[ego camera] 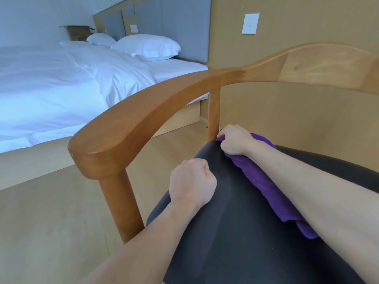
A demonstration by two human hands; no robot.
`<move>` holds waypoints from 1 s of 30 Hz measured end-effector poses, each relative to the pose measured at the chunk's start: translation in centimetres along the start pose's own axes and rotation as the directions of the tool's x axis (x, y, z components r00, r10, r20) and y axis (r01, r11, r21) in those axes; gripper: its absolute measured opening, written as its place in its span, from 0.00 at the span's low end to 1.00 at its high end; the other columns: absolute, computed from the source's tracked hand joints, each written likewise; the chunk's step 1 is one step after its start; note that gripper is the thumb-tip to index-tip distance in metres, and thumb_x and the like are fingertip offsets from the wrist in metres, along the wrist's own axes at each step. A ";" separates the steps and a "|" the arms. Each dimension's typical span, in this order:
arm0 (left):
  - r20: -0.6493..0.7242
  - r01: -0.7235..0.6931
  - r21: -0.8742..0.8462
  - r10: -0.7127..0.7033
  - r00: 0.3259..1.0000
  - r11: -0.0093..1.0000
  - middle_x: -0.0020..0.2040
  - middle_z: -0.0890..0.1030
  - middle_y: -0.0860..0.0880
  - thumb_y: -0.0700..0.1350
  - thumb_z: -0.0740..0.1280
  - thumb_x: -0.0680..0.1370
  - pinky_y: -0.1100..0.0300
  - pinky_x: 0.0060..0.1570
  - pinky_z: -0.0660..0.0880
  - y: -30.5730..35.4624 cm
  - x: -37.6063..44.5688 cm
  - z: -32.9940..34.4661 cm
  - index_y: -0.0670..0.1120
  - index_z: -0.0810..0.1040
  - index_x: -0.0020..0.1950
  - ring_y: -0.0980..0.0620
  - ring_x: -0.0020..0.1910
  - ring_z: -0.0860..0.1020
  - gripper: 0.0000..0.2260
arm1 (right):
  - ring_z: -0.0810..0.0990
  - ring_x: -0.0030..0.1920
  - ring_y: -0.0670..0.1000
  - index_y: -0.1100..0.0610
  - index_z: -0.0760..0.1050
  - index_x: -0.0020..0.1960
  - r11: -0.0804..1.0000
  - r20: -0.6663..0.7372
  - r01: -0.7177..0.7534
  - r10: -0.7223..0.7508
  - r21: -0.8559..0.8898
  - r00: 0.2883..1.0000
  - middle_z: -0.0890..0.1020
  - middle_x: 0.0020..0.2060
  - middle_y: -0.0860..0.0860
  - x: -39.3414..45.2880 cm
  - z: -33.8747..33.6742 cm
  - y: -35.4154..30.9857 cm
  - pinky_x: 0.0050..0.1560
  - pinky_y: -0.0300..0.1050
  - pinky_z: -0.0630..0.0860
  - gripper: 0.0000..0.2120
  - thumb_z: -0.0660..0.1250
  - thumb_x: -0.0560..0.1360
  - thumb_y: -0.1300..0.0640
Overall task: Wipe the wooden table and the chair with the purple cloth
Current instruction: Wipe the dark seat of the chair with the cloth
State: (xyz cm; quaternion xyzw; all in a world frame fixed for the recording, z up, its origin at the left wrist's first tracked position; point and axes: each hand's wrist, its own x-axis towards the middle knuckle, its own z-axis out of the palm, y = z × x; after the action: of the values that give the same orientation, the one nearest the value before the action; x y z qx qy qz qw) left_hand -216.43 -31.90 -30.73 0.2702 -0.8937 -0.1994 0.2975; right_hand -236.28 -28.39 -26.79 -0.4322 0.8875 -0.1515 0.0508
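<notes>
Cloth [264,181]: purple, soft-looking, bunched into a long rumpled roll, lying on the chair's dark seat [235,232] in the centre-right of the frame. It runs diagonally from the seat's far left corner down toward the lower right, partly hidden under the right forearm. Its upper end sits right against the base of the rear wooden post [213,113].

Right hand [233,140], centre of frame: fingers curled over and clutching the cloth's upper end, pressing it on the seat by the post. Left hand [192,181], lower centre: clenched into a fist, nothing in it, knuckles up; it hovers over or rests on the seat's left edge, cannot tell which. The two hands are near each other but apart.

Chair [127,128]: orange-brown wood, glossy, with a broad curved armrest sweeping from mid-left up to the backrest at upper right. A round front leg [121,203] drops from the armrest end at lower left. The seat is matte dark grey, smooth, faintly streaked near the left hand.

Upper left: bed [51,85] with white duvet and two white pillows [147,47], grey padded headboard [174,27] behind. Cardboard box [79,32] beyond the pillows. White wall socket [250,23] on the tan wall panel, upper right. Pale wood floor [51,222] at lower left.
</notes>
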 end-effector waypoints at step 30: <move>0.011 -0.001 0.019 0.001 1.000 1.000 0.30 0.72 0.52 0.45 0.52 0.69 0.56 0.35 0.63 0.2 0.2 -0.1 0.49 0.64 0.28 0.48 0.34 0.71 0.09 | 0.84 0.52 0.43 0.44 0.86 0.45 0.790 -0.012 0.255 -0.299 0.557 0.954 0.87 0.46 0.42 -3.8 -2.0 -0.8 0.58 0.38 0.76 0.21 0.59 0.65 0.60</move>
State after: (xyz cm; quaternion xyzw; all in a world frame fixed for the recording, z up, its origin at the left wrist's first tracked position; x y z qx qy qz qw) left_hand -216.55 -31.89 -30.46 0.2714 -0.8973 -0.1920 0.2902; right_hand -233.80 -25.43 -24.84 -0.5297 0.7301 -0.3902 0.1846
